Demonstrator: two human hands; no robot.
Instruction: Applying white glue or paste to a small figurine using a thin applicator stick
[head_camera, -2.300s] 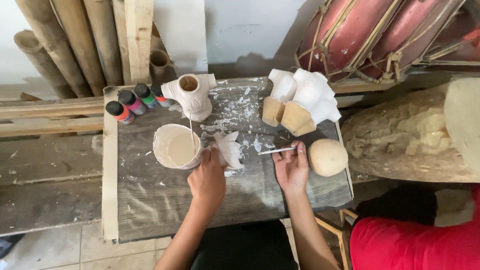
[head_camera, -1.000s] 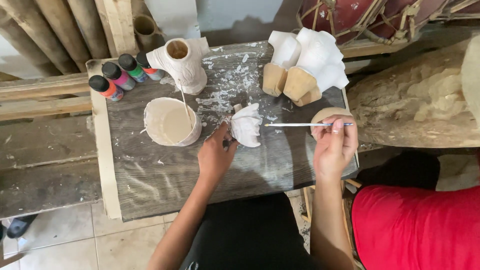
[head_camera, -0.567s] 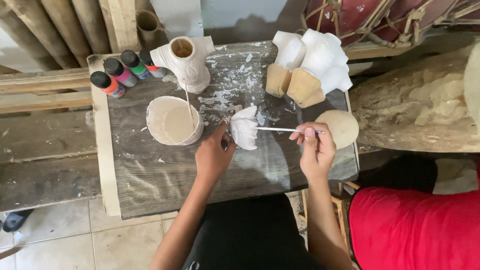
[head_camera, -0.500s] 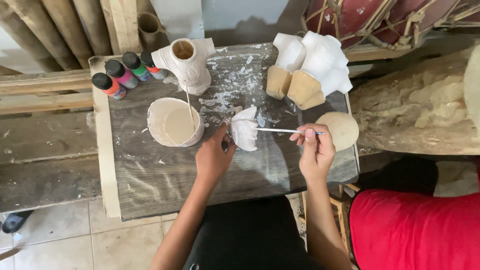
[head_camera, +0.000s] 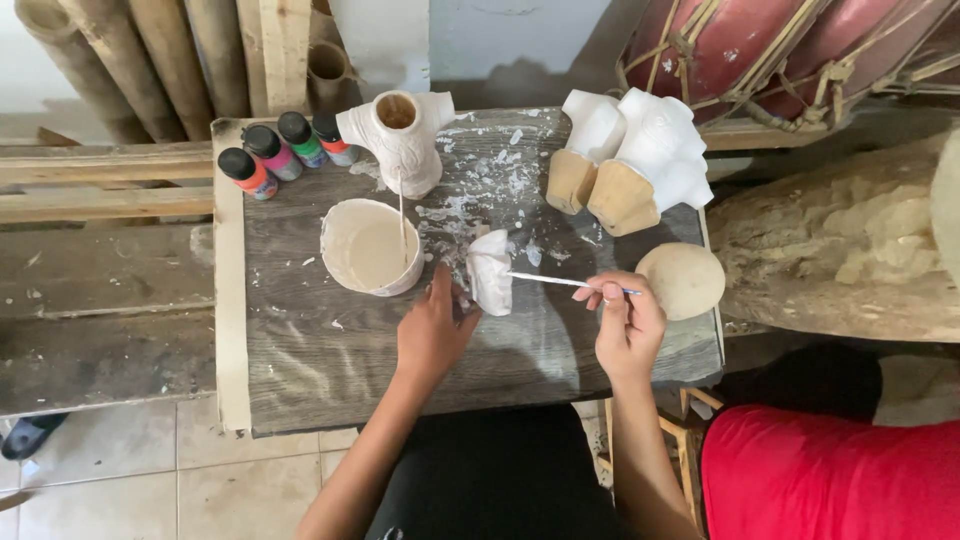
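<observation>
White figurine held and brushed on the grey board

White figurine (head_camera: 491, 271) stands on the grey wooden board (head_camera: 300, 350), just right of the round bowl (head_camera: 371, 247) of cream paint. Left hand (head_camera: 432, 330) is below the figurine, and its fingers are closed on the lower left edge, so they keep it in place. Right hand (head_camera: 627, 325) is to the right of the figurine, and its fingers pinch a thin brush (head_camera: 565, 282); the tip of the brush touches the right side of the figurine. A thin stick leans in the bowl. Above the bowl stands a white vase-shaped piece (head_camera: 400, 140) with an open top, and left of this piece are four small paint bottles (head_camera: 285, 150) in a row. Up and right of the figurine lie two bigger white pieces with bare wood bases (head_camera: 630, 165). Right of the figurine, beside the right hand, is a round wooden ball (head_camera: 682, 280)
</observation>
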